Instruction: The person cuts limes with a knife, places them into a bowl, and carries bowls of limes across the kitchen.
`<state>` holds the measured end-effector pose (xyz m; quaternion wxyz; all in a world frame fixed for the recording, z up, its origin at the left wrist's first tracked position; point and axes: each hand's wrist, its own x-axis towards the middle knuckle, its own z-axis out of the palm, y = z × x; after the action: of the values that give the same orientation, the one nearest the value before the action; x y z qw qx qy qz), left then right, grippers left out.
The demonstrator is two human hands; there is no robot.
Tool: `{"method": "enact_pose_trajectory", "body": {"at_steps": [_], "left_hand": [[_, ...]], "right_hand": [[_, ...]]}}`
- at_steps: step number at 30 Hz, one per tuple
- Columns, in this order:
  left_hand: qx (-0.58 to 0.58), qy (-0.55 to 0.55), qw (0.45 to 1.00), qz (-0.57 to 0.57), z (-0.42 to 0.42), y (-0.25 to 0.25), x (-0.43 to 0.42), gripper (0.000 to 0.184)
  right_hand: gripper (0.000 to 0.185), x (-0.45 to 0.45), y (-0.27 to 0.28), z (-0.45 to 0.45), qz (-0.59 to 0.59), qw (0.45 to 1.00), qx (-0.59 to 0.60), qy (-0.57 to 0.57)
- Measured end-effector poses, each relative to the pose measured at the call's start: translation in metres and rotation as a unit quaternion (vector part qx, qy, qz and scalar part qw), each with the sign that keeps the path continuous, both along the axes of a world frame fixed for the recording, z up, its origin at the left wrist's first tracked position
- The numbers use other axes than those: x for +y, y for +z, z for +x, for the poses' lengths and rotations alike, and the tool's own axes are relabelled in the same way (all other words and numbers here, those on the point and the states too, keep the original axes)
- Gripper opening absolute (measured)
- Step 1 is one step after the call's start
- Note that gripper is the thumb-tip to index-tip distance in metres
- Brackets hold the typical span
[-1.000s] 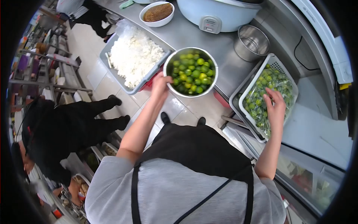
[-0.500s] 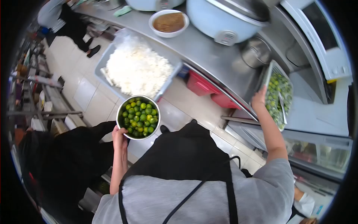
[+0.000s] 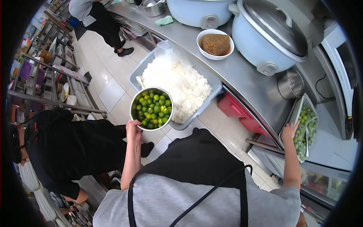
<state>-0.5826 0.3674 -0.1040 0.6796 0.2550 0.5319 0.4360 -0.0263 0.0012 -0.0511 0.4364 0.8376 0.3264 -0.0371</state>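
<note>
My left hand [image 3: 133,128] grips the rim of a round steel container [image 3: 132,106], its thumb over the edge. Small green limes [image 3: 153,108], a few of them yellowish, fill it. It is held out over the near edge of a grey tub [image 3: 216,89] of cooked white rice [image 3: 174,81]. Off to the right, my right hand [image 3: 290,131] has its fingers over the left rim of a pale basket [image 3: 313,99]. In that basket lie more green limes under clear plastic, with metal tongs [image 3: 307,142] on top.
Two blue rice cookers [image 3: 261,45], a white bowl [image 3: 215,56] with a brown block in liquid and a steel pot [image 3: 291,84] stand on the steel counter [image 3: 242,72]. A person in black [image 3: 79,145] bends at my left; another person [image 3: 100,22] stands farther back. Red bins [image 3: 231,106] sit below.
The view has shifted, so the counter things appear lower and farther right. My left hand still holds the container, and my right hand stays at the basket's rim. The person at left shows more fully.
</note>
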Motion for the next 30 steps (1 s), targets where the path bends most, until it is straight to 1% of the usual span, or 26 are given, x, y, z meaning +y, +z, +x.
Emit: {"method": "enact_pose_trajectory", "body": {"at_steps": [1, 4, 5, 6, 7, 8, 9, 10, 11, 12, 13, 14, 15, 17, 19, 20, 21, 22, 23, 24, 25, 26, 28, 30], "left_hand": [[-0.018, -0.004, 1.000, 0.018, -0.003, -0.002, 0.012, 0.022], [0.003, 0.004, 1.000, 0.027, -0.001, 0.012, 0.041, 0.023], [0.012, 0.045, 0.998, 0.034, 0.013, 0.031, 0.046, 0.025], [0.011, 0.023, 0.998, 0.049, 0.009, 0.025, 0.060, 0.026], [0.016, 0.000, 0.999, 0.050, 0.005, 0.023, 0.074, 0.025], [0.019, -0.027, 0.998, 0.051, 0.005, 0.020, 0.089, 0.024], [0.020, -0.038, 0.998, 0.047, 0.008, 0.019, 0.102, 0.022], [0.019, -0.053, 0.997, 0.045, 0.013, 0.018, 0.117, 0.019], [0.010, -0.071, 0.996, 0.044, 0.024, 0.020, 0.131, 0.016], [0.006, -0.094, 0.995, 0.037, 0.025, 0.005, 0.150, 0.015], [0.020, -0.115, 0.993, 0.032, 0.028, 0.005, 0.166, 0.015], [0.032, -0.135, 0.990, 0.028, 0.035, 0.004, 0.182, 0.015], [0.030, -0.152, 0.988, 0.025, 0.040, 0.000, 0.200, 0.015], [0.026, -0.184, 0.983, 0.004, 0.040, -0.003, 0.222, 0.016], [0.004, -0.203, 0.979, -0.018, 0.046, -0.004, 0.258, 0.017], [-0.009, -0.211, 0.977, -0.039, 0.039, -0.008, 0.270, 0.018], [-0.024, -0.244, 0.969, -0.044, 0.029, -0.010, 0.288, 0.019], [-0.030, -0.245, 0.968, -0.040, 0.020, -0.011, 0.300, 0.019], [-0.026, -0.239, 0.970, -0.043, 0.014, -0.008, 0.312, 0.018], [-0.022, -0.233, 0.971, -0.044, 0.008, -0.004, 0.324, 0.018], [-0.018, -0.232, 0.971, -0.058, 0.004, 0.003, 0.334, 0.017], [-0.023, -0.235, 0.971, -0.048, -0.003, 0.003, 0.344, 0.017], [-0.005, -0.210, 0.976, -0.050, -0.016, -0.002, 0.364, 0.018], [-0.008, -0.181, 0.982, -0.054, -0.029, 0.015, 0.379, 0.020]], "right_hand": [[0.024, -0.002, 0.002, 0.000, 0.004, 1.000, -0.003, 0.019], [0.028, 0.004, 0.012, 0.002, -0.013, 1.000, -0.011, 0.019], [0.030, 0.017, 0.017, -0.002, 0.003, 0.999, -0.032, -0.004], [0.033, 0.034, 0.027, -0.006, 0.018, 0.998, -0.051, -0.024], [0.035, 0.077, 0.061, -0.032, 0.036, 0.997, -0.020, -0.059], [0.033, 0.112, 0.078, -0.058, 0.148, 0.988, 0.030, -0.028], [0.030, 0.144, 0.088, -0.081, 0.258, 0.963, 0.077, 0.001], [0.029, 0.174, 0.084, -0.100, 0.368, 0.919, 0.125, 0.065], [0.029, 0.220, 0.094, -0.133, 0.450, 0.863, 0.211, 0.092], [0.031, 0.262, 0.092, -0.168, 0.510, 0.817, 0.241, 0.121], [0.031, 0.308, 0.105, -0.205, 0.497, 0.800, 0.307, 0.141], [0.032, 0.346, 0.097, -0.229, 0.501, 0.787, 0.318, 0.170], [0.032, 0.381, 0.093, -0.253, 0.508, 0.749, 0.373, 0.206], [0.032, 0.447, 0.078, -0.301, 0.478, 0.741, 0.401, 0.249], [0.040, 0.496, 0.064, -0.335, 0.414, 0.773, 0.387, 0.286], [0.040, 0.510, 0.065, -0.345, 0.414, 0.773, 0.385, 0.288], [0.044, 0.524, 0.068, -0.354, 0.426, 0.766, 0.395, 0.276], [0.049, 0.537, 0.073, -0.359, 0.437, 0.760, 0.403, 0.264], [0.055, 0.545, 0.085, -0.357, 0.461, 0.743, 0.409, 0.263], [0.055, 0.550, 0.093, -0.351, 0.462, 0.744, 0.401, 0.268], [0.051, 0.552, 0.099, -0.336, 0.501, 0.742, 0.369, 0.248], [0.047, 0.551, 0.104, -0.325, 0.543, 0.736, 0.332, 0.231], [0.044, 0.540, 0.105, -0.306, 0.600, 0.708, 0.328, 0.175], [0.034, 0.520, 0.094, -0.297, 0.617, 0.714, 0.303, 0.131]]}}
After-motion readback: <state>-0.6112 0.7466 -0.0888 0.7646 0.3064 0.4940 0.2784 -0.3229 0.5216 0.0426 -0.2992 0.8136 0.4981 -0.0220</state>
